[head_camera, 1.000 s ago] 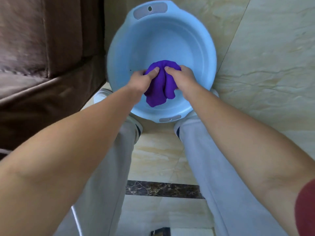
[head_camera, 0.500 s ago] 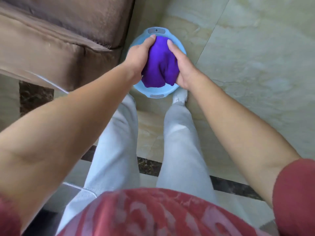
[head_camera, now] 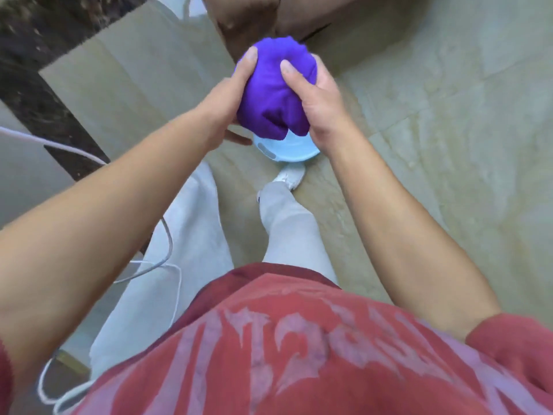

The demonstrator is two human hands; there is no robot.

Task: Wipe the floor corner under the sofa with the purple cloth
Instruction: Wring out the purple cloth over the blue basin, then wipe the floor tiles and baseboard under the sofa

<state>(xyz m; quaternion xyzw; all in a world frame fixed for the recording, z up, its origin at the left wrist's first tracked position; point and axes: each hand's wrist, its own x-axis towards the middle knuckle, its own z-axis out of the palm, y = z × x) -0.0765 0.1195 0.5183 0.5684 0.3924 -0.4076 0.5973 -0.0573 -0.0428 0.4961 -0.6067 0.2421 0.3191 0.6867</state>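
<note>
The purple cloth (head_camera: 275, 91) is bunched into a ball and held up in the air between both hands. My left hand (head_camera: 227, 100) grips its left side with the thumb on top. My right hand (head_camera: 317, 106) clasps its right side. Far below, on the floor, stands the light blue basin (head_camera: 287, 149), mostly hidden by the cloth and hands. The brown sofa (head_camera: 248, 22) shows at the top of the view, its lower corner just behind the cloth. The floor under the sofa is hidden.
I stand upright; grey trousers and a white shoe (head_camera: 291, 176) are next to the basin. A white cable (head_camera: 167, 253) trails along my left side. A dark marble strip (head_camera: 45, 85) crosses the beige tiled floor (head_camera: 434, 115) at left.
The cloth came up out of the basin, held in both hands. The view rose as I stood, so the basin now looks small and far below.
</note>
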